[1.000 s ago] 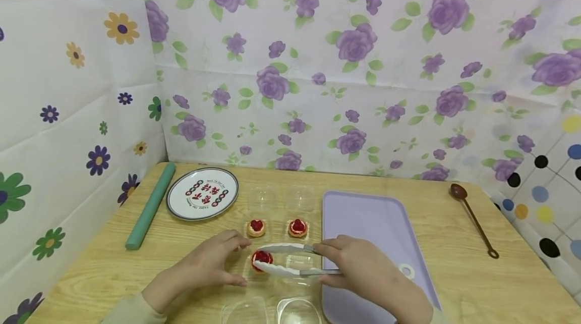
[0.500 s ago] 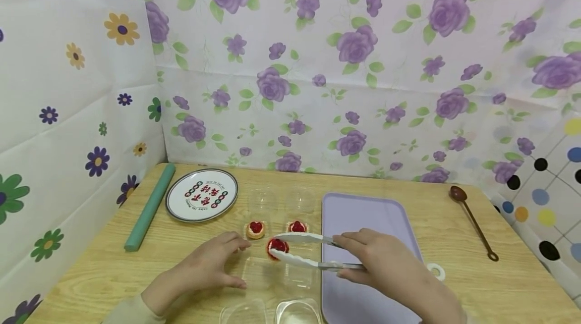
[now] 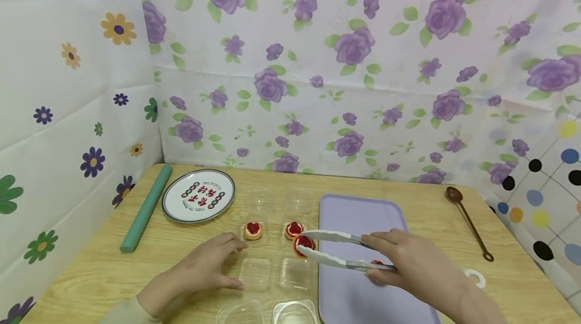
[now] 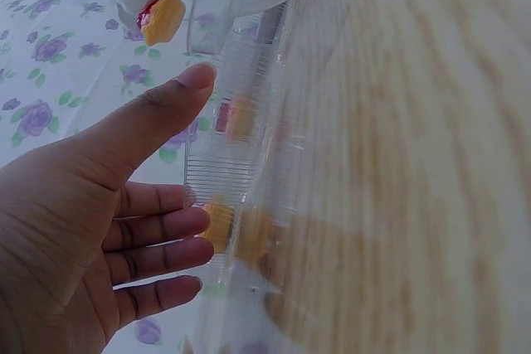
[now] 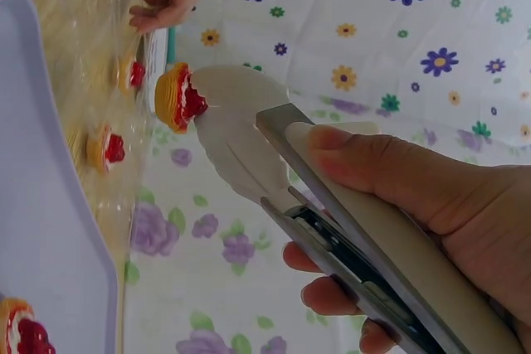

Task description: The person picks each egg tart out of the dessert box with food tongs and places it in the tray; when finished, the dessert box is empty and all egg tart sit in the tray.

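My right hand (image 3: 404, 266) grips metal tongs (image 3: 328, 259) with white scalloped tips, which pinch a small tart topped with red fruit (image 3: 302, 247). In the right wrist view this held tart (image 5: 172, 99) hangs at the tips, raised above the table. On the left, my left hand (image 3: 206, 267) is spread with fingers relaxed, holding nothing. It is beside a clear plastic box section (image 3: 255, 273); in the left wrist view its fingertips reach the box's side. Two similar tarts, a left one (image 3: 252, 230) and a right one (image 3: 292, 228), sit in clear compartments farther back.
A purple tray (image 3: 358, 208) lies on the right, with another tart (image 3: 378, 263) partly hidden behind the tongs. At the back left are a printed plate (image 3: 198, 213) and a green rod (image 3: 147, 210). A brown ladle (image 3: 469, 223) lies far right. Clear lids (image 3: 295, 305) extend toward me.
My right hand and the tongs have moved right, lifting the tart out of the left front compartment and carrying it rightward. The left hand has stayed nearly still.
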`<state>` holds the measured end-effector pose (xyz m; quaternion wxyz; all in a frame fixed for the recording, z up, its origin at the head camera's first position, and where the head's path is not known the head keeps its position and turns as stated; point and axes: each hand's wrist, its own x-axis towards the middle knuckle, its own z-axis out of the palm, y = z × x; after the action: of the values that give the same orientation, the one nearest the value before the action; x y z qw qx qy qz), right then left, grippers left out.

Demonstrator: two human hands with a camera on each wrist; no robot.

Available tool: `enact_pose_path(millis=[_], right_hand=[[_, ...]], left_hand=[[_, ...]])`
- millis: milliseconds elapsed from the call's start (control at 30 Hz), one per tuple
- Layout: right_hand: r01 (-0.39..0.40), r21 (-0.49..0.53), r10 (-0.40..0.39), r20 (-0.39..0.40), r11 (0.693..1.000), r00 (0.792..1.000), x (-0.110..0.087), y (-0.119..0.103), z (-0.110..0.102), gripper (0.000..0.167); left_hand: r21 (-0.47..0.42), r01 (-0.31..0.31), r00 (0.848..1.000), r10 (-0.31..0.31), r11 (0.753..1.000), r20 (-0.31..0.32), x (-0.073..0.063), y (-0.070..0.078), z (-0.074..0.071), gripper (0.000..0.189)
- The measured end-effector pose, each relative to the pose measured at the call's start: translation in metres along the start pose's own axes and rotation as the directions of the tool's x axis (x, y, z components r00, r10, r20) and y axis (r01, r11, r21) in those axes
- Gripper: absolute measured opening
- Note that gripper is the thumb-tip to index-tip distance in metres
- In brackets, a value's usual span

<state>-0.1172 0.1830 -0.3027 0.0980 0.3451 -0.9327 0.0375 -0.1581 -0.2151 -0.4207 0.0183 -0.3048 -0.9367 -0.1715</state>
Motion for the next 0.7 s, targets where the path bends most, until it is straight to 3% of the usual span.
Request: enact_pose_path(millis=[300,533,700], right_hand=[[-0.004,-0.054,0.002,-0.026,0.999,1.000,-0.019,0.018,-0.001,0.051],[-0.092,-0.037,0.094,0.085,0.995,0.992,-0.033,0.030,0.003,0.055],[-0.189,0.023,0.180,0.214,0.982,0.960,-0.042,0.039,0.007,0.059]], left_hand=[[0.002,0.001,1.000,-0.001,1.000,-0.004,-0.001,0.000,-0.001,0.071],[0.012,-0.003,1.000,0.003,1.000,-0.008,0.000,0.000,-0.003,0.072],[0.011,-0.009,1.000,0.009,1.000,-0.005,-0.001,0.000,-0.001,0.073]])
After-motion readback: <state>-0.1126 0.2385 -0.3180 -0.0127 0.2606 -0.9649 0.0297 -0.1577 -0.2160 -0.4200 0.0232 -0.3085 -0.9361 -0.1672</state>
